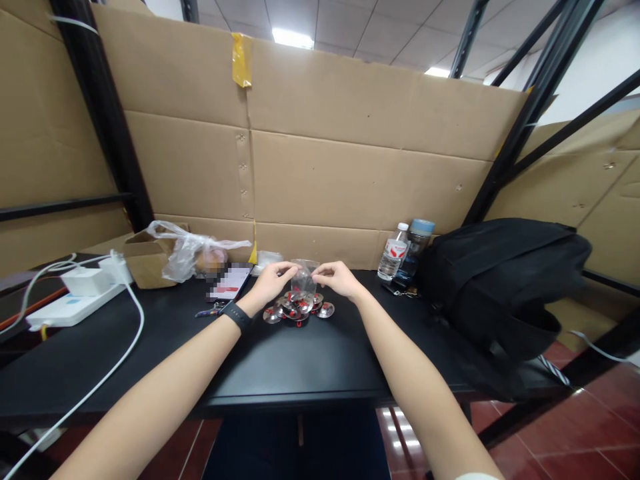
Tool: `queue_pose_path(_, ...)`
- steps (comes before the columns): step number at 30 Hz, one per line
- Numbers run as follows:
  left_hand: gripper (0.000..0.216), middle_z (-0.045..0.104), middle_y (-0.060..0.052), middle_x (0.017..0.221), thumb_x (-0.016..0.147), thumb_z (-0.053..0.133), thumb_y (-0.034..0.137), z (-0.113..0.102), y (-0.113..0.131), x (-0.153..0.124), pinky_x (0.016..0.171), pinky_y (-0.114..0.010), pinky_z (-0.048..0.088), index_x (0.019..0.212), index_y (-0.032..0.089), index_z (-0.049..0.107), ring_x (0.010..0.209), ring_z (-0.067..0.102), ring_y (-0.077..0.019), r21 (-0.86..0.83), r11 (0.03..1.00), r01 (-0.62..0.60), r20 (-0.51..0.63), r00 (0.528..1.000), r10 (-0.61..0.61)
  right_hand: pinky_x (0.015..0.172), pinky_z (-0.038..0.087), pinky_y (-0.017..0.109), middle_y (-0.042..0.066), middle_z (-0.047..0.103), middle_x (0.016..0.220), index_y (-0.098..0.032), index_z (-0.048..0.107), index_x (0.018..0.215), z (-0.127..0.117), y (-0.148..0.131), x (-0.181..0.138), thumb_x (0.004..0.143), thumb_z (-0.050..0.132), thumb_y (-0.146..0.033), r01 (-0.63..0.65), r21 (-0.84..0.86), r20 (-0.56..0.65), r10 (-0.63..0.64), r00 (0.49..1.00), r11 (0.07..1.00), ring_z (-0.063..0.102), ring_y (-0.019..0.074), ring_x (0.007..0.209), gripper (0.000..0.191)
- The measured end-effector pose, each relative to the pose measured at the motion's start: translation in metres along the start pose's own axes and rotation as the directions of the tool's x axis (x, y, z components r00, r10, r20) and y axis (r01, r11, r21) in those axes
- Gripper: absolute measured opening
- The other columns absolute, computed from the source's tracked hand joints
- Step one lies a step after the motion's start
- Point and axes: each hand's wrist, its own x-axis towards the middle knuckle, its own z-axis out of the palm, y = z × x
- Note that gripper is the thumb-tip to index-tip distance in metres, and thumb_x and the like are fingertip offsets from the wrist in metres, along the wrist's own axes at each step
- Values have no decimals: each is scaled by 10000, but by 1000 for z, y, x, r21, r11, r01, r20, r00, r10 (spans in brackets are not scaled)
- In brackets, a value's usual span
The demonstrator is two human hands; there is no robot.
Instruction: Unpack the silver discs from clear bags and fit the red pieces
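Both of my hands reach to the back of a black table [300, 360]. My left hand [273, 281] and my right hand [336, 278] pinch the two sides of a small clear plastic bag [303, 278] held upright between them. Just below the bag lies a heap of several small shiny metal discs with red and black parts [299, 307]. A dark band sits on my left wrist [236, 315].
A black backpack [500, 280] fills the table's right side, with two water bottles [405, 251] beside it. To the left lie a phone [230, 283], a crumpled plastic bag over a cardboard box [187, 257], and a white power strip with cables [75, 300]. Cardboard walls stand behind.
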Motion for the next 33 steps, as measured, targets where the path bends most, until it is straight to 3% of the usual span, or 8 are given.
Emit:
queue_pose_path(5, 415, 667, -84, 1159, 893, 584, 407, -5, 11, -7, 993, -360, 466, 1250, 196, 565, 1075, 624, -220, 182, 977, -112, -166, 976, 143, 538, 433, 245, 61, 715, 755, -131, 728, 862, 5, -4, 2, 692, 796, -448, -35, 123, -232, 63, 971, 992, 544, 115, 579, 366)
queue_pose_path(9, 600, 587, -105, 1333, 743, 762, 421, -6, 24, -16, 1067, -437, 353, 1282, 243, 568, 1257, 507, -313, 495, 801, -335, 120, 940, 319, 467, 336, 211, 51, 698, 729, -137, 693, 875, 11, -1, 3, 650, 833, -432, -101, 225, -262, 160, 952, 969, 506, 96, 547, 397)
queue_pose_path(12, 423, 606, -98, 1346, 868, 662, 343, 3, 25, -17, 1044, -454, 311, 1279, 266, 602, 1243, 516, -308, 591, 699, -403, 238, 915, 327, 453, 306, 199, 54, 706, 743, -142, 694, 915, 15, 2, 4, 653, 836, -428, -131, 258, -227, 192, 955, 957, 497, 90, 539, 412)
queue_pose_path(16, 311, 699, -81, 1213, 994, 437, 209, 2, 14, -10, 1019, -472, 267, 1168, 282, 685, 1127, 581, -262, 675, 653, -342, 181, 936, 303, 466, 336, 205, 64, 731, 825, -159, 703, 992, 17, 4, 4, 769, 741, -456, -107, 195, -203, 147, 968, 975, 533, 103, 578, 373)
queue_pose_path(21, 326, 697, -88, 1251, 997, 427, 263, -36, -13, -1, 1025, -502, 233, 1153, 292, 711, 1184, 559, -291, 745, 662, -84, -118, 960, 254, 706, 503, 278, 71, 744, 930, -161, 708, 1000, 18, 17, 15, 856, 652, -342, -26, -145, -204, -4, 979, 989, 632, 152, 750, 238)
queue_pose_path(26, 364, 737, -115, 1164, 923, 429, 182, -57, -48, 2, 995, -509, 289, 1107, 267, 731, 1103, 625, -309, 793, 609, -15, -18, 999, 49, 1003, 458, 375, 98, 682, 1257, -194, 679, 1182, 20, 41, 42, 823, 616, -126, 115, -598, 5, -140, 990, 793, 625, 234, 1125, 371)
queue_pose_path(30, 380, 701, -154, 1254, 864, 538, 291, -52, -65, 3, 1006, -531, 325, 1211, 254, 687, 1163, 619, -366, 780, 625, -3, 63, 995, -74, 1077, 403, 475, 66, 535, 1489, -287, 595, 1352, 25, 51, 66, 759, 667, -113, 95, -711, 150, 18, 989, 697, 499, 318, 1341, 622)
queue_pose_path(33, 414, 689, -169, 1267, 821, 611, 395, -51, -69, 3, 1030, -540, 339, 1198, 245, 691, 1188, 601, -395, 739, 674, 11, 70, 993, -94, 1058, 406, 511, 69, 600, 1416, -309, 644, 1301, 28, 55, 78, 772, 699, -167, 6, -710, 115, 108, 988, 704, 523, 345, 1307, 550)
